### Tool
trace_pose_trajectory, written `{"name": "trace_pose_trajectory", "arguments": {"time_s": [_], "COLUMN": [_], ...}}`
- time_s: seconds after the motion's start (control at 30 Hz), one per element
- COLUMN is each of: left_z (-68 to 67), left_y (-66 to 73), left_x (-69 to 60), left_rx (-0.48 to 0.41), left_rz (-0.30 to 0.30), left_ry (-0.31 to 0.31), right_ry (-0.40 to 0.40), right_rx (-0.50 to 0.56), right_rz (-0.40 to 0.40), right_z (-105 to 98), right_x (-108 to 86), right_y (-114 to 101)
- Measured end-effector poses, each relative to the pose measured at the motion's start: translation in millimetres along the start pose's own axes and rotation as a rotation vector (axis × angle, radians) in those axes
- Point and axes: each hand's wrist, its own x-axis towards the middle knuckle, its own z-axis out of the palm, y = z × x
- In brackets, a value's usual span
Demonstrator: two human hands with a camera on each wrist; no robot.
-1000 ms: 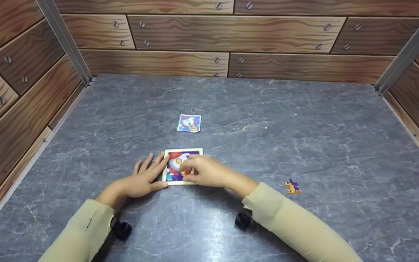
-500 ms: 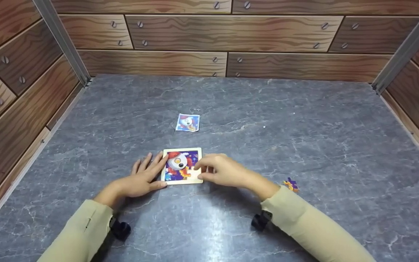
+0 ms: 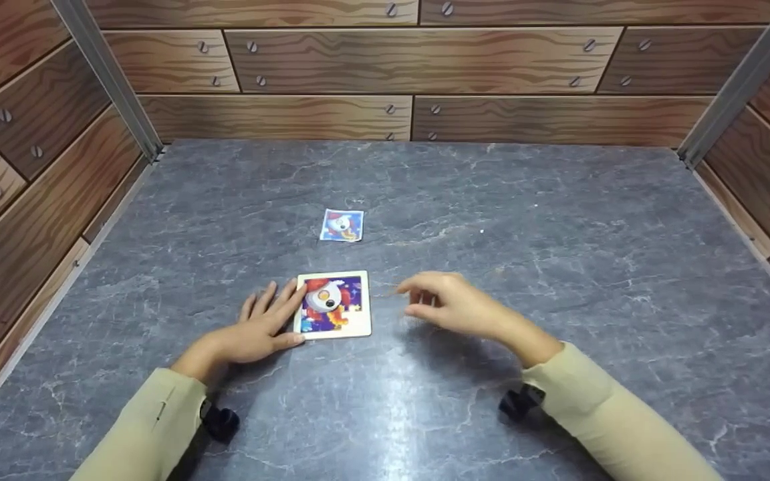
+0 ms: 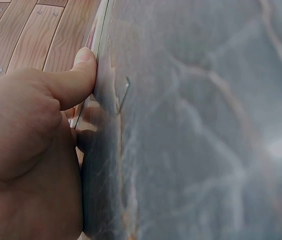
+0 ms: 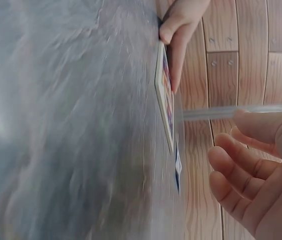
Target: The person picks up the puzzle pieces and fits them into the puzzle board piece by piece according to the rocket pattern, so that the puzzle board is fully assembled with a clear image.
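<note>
A small jigsaw puzzle (image 3: 325, 300) with a cartoon rocket-like picture lies flat in a cream tray (image 3: 357, 327). Its lower right corner shows bare cream backing. My left hand (image 3: 261, 331) rests at the tray's left side, fingers spread and straight, fingertips and thumb on the border. In the left wrist view the thumb (image 4: 76, 80) reaches the tray's edge. My right hand (image 3: 452, 304) hovers right of the tray, apart from it, with loosely bent fingers. The right wrist view shows nothing in that hand (image 5: 260, 175).
Beyond the tray lies a small printed picture card (image 3: 342, 226) with a similar image. The grey marbled tabletop (image 3: 592, 267) is bounded by wood-patterned walls (image 3: 318, 60) at the back and sides. Tiny white specks (image 3: 482, 231) dot the table.
My right hand has left the puzzle and moved right, away from the tray. Its forearm now covers the spot where an orange and purple puzzle piece lay. The left hand stays put.
</note>
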Motion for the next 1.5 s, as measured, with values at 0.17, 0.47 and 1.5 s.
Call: {"name": "trace_pose_trajectory", "arguments": {"time_s": [0.17, 0.47, 1.5], "left_z": [0.6, -0.7, -2.2], "left_y": [-1.0, 0.9, 2.7], "left_x": [0.4, -0.2, -0.2], "left_rx": [-0.005, -0.024, -0.021], "left_rz": [-0.015, -0.03, -0.018], "left_ry": [-0.002, -0.017, -0.026], "right_ry": [0.028, 0.076, 0.109], "right_rx": [0.004, -0.015, -0.068], "right_rz": [0.028, 0.056, 0.289], "right_z": [-10, -29, -73], "right_x": [-12.6, -39.0, -131.2], "right_y": [9, 23, 76]}}
